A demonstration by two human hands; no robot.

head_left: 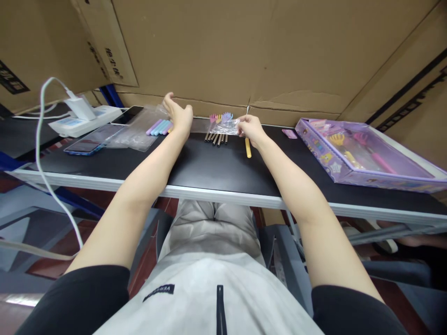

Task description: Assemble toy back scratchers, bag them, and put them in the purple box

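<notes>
My right hand (252, 130) pinches the edge of a clear plastic bag (228, 126). A yellow handle (248, 149) shows below that hand and a thin metal tip shows above it; whether the fingers also grip it I cannot tell. Partly under the bag lie several small back scratchers (219, 117), with pink, yellow and blue claw heads and metal rods. My left hand (179, 115) is raised with its fingers apart and holds nothing. Next to it lie several purple, blue and yellow handles (160, 127), some hidden by my wrist.
Clear plastic bags (134, 135) and a phone (85, 146) lie at the left, near a white power strip (91, 120) with a charger and cable. At the right stands a purple box (335, 170) holding yellow and pink back scratchers. Cardboard (223, 56) walls the back.
</notes>
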